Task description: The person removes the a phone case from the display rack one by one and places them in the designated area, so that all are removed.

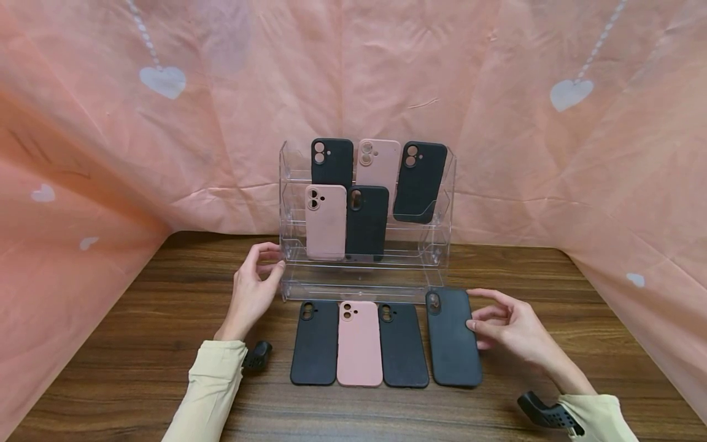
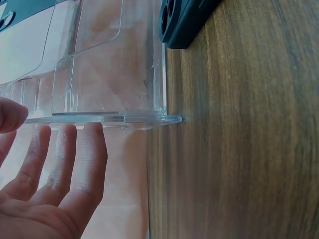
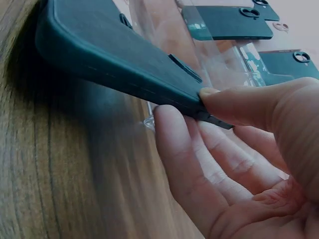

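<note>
Probable lifting step: right hand (image 1: 513, 328), lower right, pinches dark case (image 1: 454, 341); relaxed left hand (image 1: 256, 282) touches clear rack (image 1: 381, 293); steady pinch needed next.

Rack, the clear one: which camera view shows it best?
The head view: nearly all of the rack shows, with five cases in it. The left wrist view has only part of it, beside the left hand; the right wrist view has only part, beyond the held case and right hand.
</note>
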The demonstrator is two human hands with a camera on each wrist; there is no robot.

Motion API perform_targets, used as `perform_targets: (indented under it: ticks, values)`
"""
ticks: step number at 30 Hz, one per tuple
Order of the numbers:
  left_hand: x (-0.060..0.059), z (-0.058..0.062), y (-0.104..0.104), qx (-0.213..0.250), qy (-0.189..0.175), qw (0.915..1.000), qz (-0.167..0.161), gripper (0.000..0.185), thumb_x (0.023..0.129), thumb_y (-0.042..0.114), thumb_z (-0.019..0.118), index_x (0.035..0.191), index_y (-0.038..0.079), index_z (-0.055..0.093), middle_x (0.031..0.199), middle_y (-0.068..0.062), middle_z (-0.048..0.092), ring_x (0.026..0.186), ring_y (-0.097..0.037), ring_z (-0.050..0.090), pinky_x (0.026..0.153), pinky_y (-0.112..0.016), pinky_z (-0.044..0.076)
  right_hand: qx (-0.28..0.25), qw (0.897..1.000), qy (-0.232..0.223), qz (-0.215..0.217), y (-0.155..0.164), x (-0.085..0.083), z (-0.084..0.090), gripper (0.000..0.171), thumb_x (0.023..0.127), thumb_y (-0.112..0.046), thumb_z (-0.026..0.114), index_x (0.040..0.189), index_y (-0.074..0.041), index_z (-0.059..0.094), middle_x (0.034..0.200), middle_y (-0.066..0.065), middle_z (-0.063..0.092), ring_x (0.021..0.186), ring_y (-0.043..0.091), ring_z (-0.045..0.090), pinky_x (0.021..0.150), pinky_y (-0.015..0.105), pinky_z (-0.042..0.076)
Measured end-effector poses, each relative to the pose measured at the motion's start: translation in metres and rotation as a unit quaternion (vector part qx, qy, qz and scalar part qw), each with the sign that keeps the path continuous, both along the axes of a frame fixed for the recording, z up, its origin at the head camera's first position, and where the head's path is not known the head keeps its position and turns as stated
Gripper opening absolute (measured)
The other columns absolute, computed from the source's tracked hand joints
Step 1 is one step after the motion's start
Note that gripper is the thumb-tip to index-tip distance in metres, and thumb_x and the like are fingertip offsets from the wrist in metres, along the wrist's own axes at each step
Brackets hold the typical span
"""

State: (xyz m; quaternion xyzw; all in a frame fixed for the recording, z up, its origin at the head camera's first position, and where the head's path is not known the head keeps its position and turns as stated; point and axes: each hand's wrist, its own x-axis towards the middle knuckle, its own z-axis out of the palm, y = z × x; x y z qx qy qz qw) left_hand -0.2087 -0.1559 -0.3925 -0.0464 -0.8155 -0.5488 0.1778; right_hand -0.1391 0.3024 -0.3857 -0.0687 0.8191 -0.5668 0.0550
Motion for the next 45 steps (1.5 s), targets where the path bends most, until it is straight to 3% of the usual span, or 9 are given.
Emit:
perform_targets:
  ticks: [10,17,34,45]
  values:
    - [0.0,0.0,0.0,0.002,-0.001,1.0,-0.001,0.029,0.099,0.011,0.064,0.128,0.014,0.059,0.122,-0.014,0.068,0.104,-0.034,0.074,0.066,-0.02,0.058,-0.003,0.998,-0.058,0.012,-0.003,-0.002,-0.01,0.066,0.094,-0.009,0.073,0.151,0.001,0.042,0.104,0.012,0.071,0.084,0.013,0.073,0.068,0.038,0.065]
    - [0.0,0.0,-0.001,0.003,-0.006,1.0,-0.004,0.03,0.099,0.012,0.064,0.128,0.014,0.059,0.123,-0.015,0.067,0.105,-0.034,0.073,0.066,-0.021,0.058,0.019,0.998,-0.064,0.02,-0.004,-0.004,-0.017,0.061,0.094,-0.01,0.073,0.147,0.005,0.046,0.111,0.019,0.07,0.086,0.01,0.073,0.069,0.036,0.064]
    - [0.001,0.002,0.0,0.015,-0.003,0.9998,-0.01,0.03,0.099,0.013,0.065,0.129,0.015,0.059,0.123,-0.014,0.067,0.105,-0.033,0.073,0.064,-0.022,0.058,0.058,0.998,-0.035,0.012,-0.009,-0.005,-0.023,0.048,0.091,-0.005,0.074,0.134,0.007,0.058,0.101,0.017,0.068,0.075,0.009,0.07,0.065,0.034,0.064]
    - [0.001,0.001,0.001,0.015,0.002,0.9998,-0.012,0.032,0.1,0.013,0.064,0.131,0.014,0.058,0.125,-0.015,0.066,0.106,-0.034,0.073,0.064,-0.02,0.057,0.088,0.995,0.041,-0.034,-0.008,-0.008,-0.007,0.04,0.096,-0.006,0.069,0.134,0.006,0.059,0.107,0.024,0.069,0.082,0.009,0.074,0.067,0.034,0.064]
